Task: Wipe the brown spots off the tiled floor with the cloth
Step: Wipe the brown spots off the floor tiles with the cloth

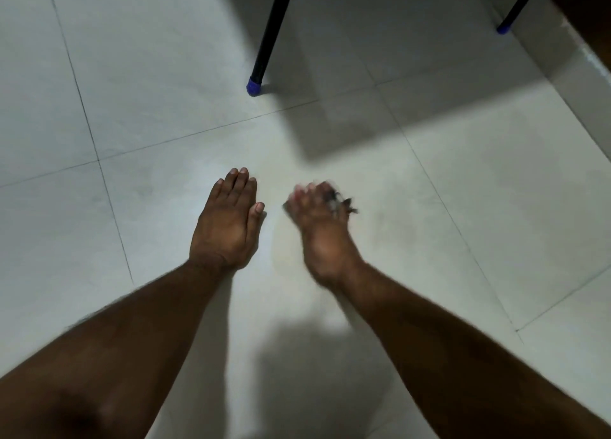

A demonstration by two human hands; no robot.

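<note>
Showing 2 hands: left hand (pixel 228 220) flat, right hand (pixel 322 227) blurred; 2 chair legs (pixel 269 35).

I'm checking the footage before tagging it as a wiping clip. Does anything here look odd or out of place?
One thing: no cloth shows clearly. The right hand is motion-blurred, with only a small dark frayed scrap at its fingertips; what it is cannot be told. The left hand lies flat on the tiled floor. No brown spots show, only a faint yellowish patch between the hands.

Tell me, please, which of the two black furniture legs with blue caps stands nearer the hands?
The black leg with the blue cap at upper centre; the other black leg stands farther off, top right.
</note>
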